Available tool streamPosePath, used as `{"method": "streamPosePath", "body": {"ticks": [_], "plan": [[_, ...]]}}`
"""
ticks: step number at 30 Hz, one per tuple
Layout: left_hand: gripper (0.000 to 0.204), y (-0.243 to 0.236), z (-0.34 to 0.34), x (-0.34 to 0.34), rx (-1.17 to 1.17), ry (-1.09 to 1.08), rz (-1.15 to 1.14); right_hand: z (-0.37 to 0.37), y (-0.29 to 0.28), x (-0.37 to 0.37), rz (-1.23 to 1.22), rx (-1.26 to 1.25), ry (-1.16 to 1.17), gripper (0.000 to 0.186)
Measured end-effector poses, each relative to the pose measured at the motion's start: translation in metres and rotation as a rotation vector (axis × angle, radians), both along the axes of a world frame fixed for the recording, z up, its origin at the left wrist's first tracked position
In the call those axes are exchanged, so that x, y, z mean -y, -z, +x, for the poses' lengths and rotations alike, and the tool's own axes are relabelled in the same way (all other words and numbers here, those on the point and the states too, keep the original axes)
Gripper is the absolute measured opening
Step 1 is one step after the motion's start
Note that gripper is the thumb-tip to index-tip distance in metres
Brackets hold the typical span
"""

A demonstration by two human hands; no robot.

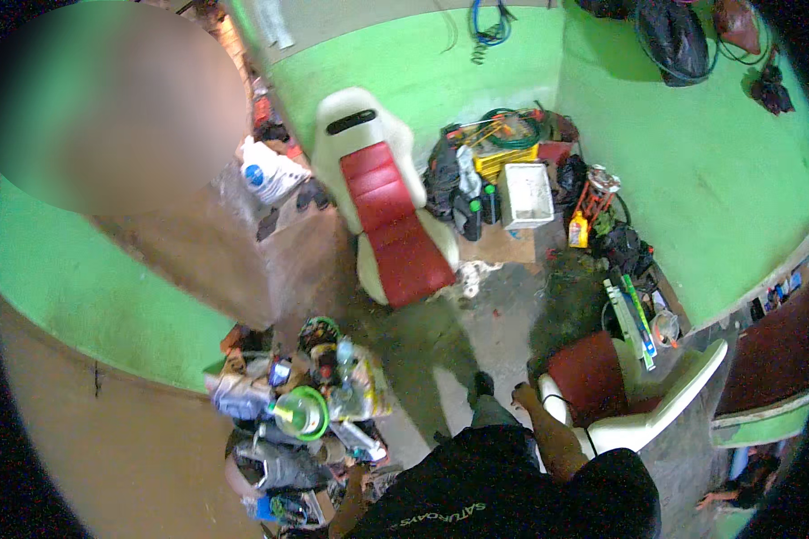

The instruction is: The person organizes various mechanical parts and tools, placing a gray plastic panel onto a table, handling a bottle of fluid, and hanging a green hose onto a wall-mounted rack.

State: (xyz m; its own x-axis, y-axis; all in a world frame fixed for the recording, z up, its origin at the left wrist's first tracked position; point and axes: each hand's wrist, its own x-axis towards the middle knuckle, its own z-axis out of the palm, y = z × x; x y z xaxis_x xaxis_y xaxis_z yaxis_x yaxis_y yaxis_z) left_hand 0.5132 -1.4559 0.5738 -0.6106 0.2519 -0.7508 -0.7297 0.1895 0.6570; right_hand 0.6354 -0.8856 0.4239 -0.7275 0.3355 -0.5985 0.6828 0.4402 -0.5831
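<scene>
Low, right hand [520, 395], beside red-white seat [591, 377]

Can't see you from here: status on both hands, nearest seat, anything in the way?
Left hand by clutter pile, grip unclear. Right hand beside red-and-white seat, grip unclear. Pile crowds left side.
</scene>
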Motion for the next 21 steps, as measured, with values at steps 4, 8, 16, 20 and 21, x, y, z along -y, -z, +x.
{"method": "streamPosePath", "body": {"ticks": [4, 8, 16, 20, 21], "plan": [[0.027, 0.019, -0.115, -0.192, 0.045, 0.101, 0.444, 0.027, 0.086, -0.135, 0.499, 0.045, -0.732, 0.023], [0.026, 0.021, -0.200, -0.339, -0.216, 0.441, -0.014, -0.002, 0.061, -0.240, 0.480, -0.077, -0.520, 0.030], [0.022, 0.022, -0.298, -0.516, -0.167, 0.636, 0.194, -0.060, -0.125, -0.336, -0.024, 0.037, 0.714, 0.038], [0.025, 0.050, -0.338, -0.614, 0.289, 0.480, 0.271, -0.013, -0.098, -0.388, 0.314, -0.149, 0.639, 0.036], [0.024, 0.054, -0.346, -0.623, 0.282, 0.430, 0.277, -0.015, -0.099, -0.393, 0.253, -0.098, 0.666, 0.036]]}}
